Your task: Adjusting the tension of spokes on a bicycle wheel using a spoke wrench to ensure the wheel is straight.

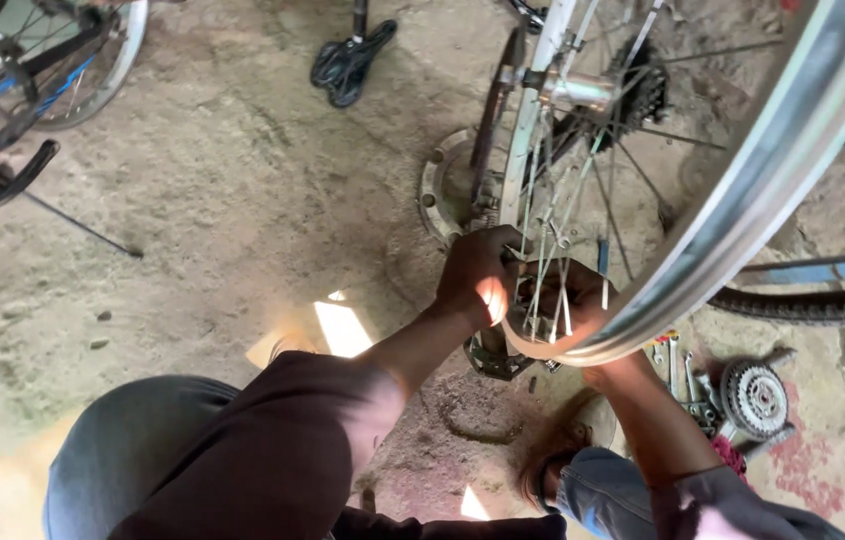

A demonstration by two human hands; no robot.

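Two hands: both work at the low edge of a bare bicycle wheel rim (743, 190), close together among the spokes (553, 230).
Left hand: the left hand (478, 275) is curled with its fingers closed around the bottom curve of the rim, on the near side of the spokes.
Right hand: the right hand (578, 300) sits behind the spokes, just beside the left; its fingers seem bent against the rim, but the spokes and rim hide them, so I cannot tell whether they grip.
Wheel: the rim has no tyre, stands tilted and sweeps from the upper right down to the hands; its hub (578, 90) with a dark sprocket (643, 95) is up near the top.
Under the hands: a dark metal part (493, 358) rests on the dirt floor (243, 200).
Right of the knee: a toothed freewheel (755, 398) lies among wrenches (678, 365).
Far right: a knobby tyre (813, 305) lies flat.
Top: a black saddle (348, 62) rests on the ground.
Top left: another bicycle wheel (93, 60) stands at the corner.
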